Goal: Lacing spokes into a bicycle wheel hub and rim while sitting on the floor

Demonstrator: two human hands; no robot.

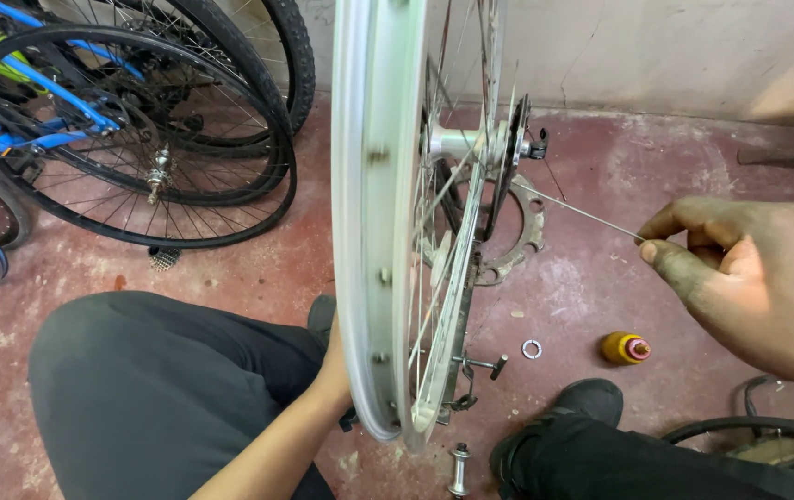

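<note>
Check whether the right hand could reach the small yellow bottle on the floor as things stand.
Probably yes. The yellow bottle stands on open floor just below the right hand, with nothing between them. But that hand is pinching a thin spoke, so it would likely have to let go first.

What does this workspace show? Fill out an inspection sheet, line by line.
Surface: red concrete floor, worn and stained.
Job's things: silver wheel upright; thin spoke running from the hub.
Clutter: washer, yellow bottle, axle, sprocket on the floor.
Grips: right hand pinches the spoke; left hand mostly hidden behind the rim.
Cables: black cable at lower right.
Surroundings: blue bike, black tyres, pale wall.
</note>
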